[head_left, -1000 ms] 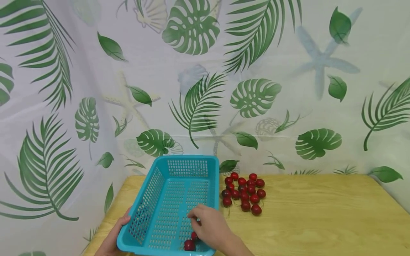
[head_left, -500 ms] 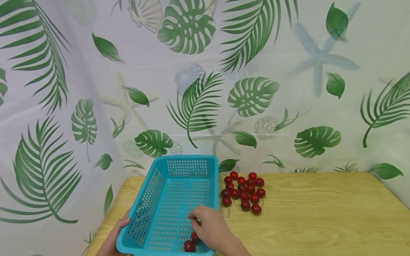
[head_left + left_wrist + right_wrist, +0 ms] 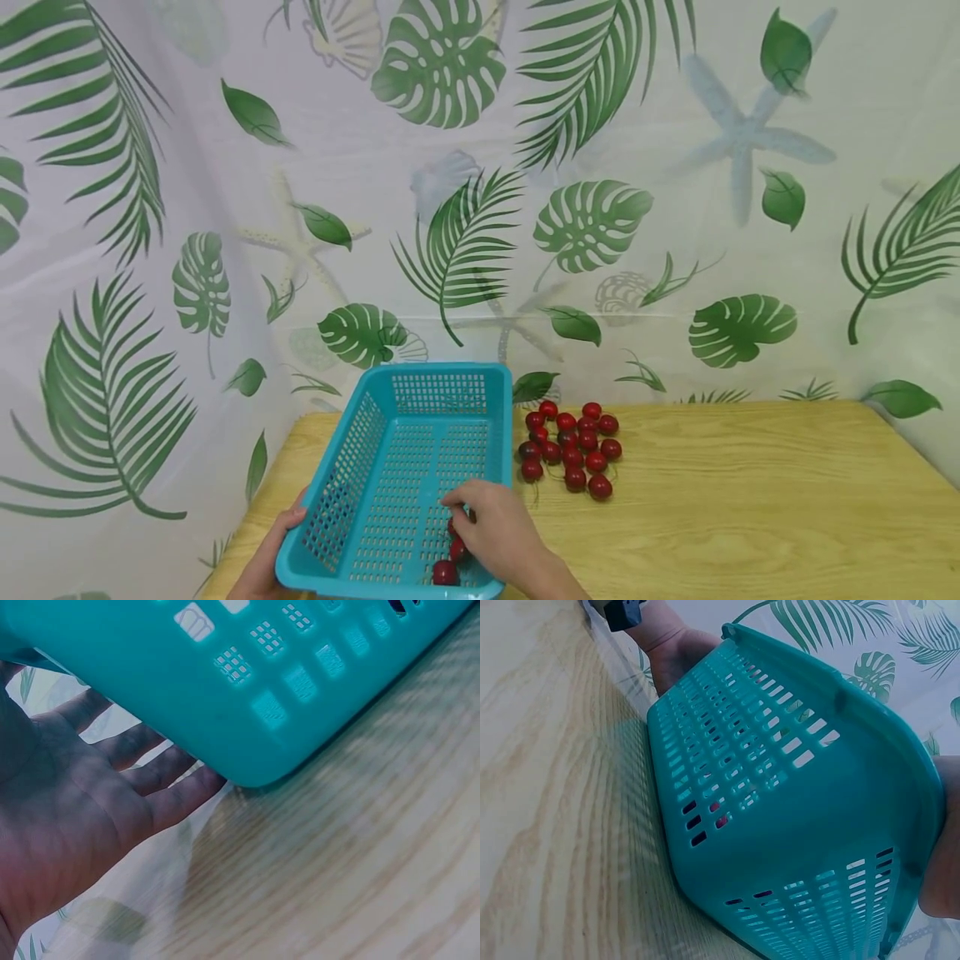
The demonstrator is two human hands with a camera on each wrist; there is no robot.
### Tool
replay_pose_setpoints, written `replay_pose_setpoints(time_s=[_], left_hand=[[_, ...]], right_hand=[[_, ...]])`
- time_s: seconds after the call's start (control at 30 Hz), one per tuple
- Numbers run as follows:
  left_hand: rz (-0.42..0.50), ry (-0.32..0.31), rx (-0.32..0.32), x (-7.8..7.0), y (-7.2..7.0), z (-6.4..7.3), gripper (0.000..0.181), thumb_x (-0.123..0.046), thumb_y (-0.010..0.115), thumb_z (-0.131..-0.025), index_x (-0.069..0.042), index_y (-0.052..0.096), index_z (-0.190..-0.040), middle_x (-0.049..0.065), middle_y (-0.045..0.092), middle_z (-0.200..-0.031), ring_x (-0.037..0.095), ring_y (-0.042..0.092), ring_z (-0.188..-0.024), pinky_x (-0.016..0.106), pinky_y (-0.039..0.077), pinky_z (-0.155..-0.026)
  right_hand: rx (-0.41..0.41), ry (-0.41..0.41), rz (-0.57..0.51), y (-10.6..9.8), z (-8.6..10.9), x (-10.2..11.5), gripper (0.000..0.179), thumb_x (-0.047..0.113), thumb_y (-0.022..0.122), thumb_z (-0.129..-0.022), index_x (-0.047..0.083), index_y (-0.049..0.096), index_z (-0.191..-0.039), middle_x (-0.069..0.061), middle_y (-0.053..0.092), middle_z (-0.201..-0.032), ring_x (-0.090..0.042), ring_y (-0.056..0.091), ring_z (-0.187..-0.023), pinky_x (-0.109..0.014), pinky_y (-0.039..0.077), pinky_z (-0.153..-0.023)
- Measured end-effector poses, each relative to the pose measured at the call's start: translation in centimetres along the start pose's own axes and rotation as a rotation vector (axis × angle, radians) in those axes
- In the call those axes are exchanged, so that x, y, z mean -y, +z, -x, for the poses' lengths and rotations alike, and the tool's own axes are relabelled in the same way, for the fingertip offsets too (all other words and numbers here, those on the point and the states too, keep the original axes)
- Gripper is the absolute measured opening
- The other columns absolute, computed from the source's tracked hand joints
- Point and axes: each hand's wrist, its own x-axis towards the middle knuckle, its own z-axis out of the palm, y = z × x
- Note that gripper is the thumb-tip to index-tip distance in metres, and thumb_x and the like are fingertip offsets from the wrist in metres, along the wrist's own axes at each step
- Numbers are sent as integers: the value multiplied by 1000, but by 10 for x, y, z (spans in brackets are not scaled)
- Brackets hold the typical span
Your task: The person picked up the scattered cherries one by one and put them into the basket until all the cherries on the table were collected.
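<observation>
Two bare hands work at one blue plastic basket (image 3: 507, 425) on a wooden table (image 3: 750, 517). The right hand (image 3: 489, 521) dips over the near right rim, fingers curled down toward the basket floor; whether it pinches a fruit, I cannot tell. Three red cherries (image 3: 445, 572) show inside, lined up just beside and below that hand's fingers, the upper two partly covered; anything deeper under the palm is hidden from me. Through the slots of the basket's wall, small patches of red show.

The left hand (image 3: 97, 780) is at the basket's opposite side, across from the right, its four fingers stretched out and spread against the outside wall, not wrapped round it; its thumb lies just beside the rim. One dark block (image 3: 622, 613) sits at the left wrist.

Beyond the right hand and a little to its right, just outside the basket, a loose cluster of cherries (image 3: 572, 457) lies on the wood: I count about seventeen, some overlapping, a few with thin stems. Behind both hands hangs a pale sheet (image 3: 675, 242) printed with green leaves, shells and starfish.
</observation>
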Motion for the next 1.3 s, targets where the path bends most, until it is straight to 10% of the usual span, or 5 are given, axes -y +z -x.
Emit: replay_pose_setpoints(time_s=[0.3,0.6,1.03,1.3], left_hand=[[-15,3,-12,0,2,0,76,-56,26,-102,-27,-19,-156,25,-9,-162,39,25,-138,48,36,-104],[-76,14,-168,-2,6,-3,79,-56,28,-101,-17,-9,-159,27,1,-162,45,16,-143,52,30,-108],[-89,59,-99,1,5,-5,77,-51,26,-102,-16,-12,-158,26,-5,-163,42,16,-144,44,34,-105],[-76,90,-71,4,2,-4,71,-48,25,-103,-19,-7,-160,25,-2,-163,38,20,-141,42,35,-103]], right_hand=[[-30,-18,-66,0,1,-2,15,3,64,-92,10,77,-97,1,73,-92,1,53,-70,-19,47,-61],[-102,-26,-161,2,2,-4,18,-2,65,-88,9,76,-96,-1,73,-91,0,49,-65,-20,46,-59],[-190,173,-717,-27,3,-21,17,4,64,-93,-8,70,-103,-25,70,-93,-10,62,-66,-26,54,-61],[-311,375,-503,-48,6,-47,11,3,66,-90,-2,72,-99,-14,69,-85,-17,59,-61,-27,51,-55]])
